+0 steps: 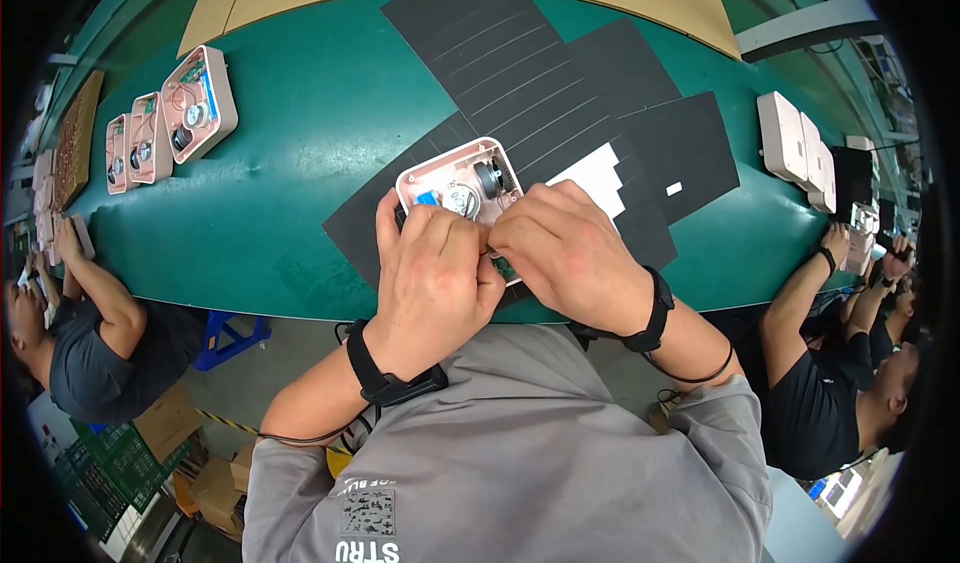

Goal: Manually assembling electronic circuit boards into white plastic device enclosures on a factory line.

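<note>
We have the pink housing (449,155) open side up on black sheets (505,48) over the worktop (300,103), perhaps against scratches; our left hand (430,268) curls over it, one finger along the housing's outer side, probably for steadiness. Our right hand (565,243) meets the left; the fingers (517,231) bend inward, but whether they pinch anything, we cannot tell.

Bare green tabletop (310,113) is leaving passage between the central pink housing (446,160) and three open housings (163,135) at left. The left hand (435,266) and right hand (572,248) are blocking the near side; clearance beneath them is appearing uncertain.
</note>
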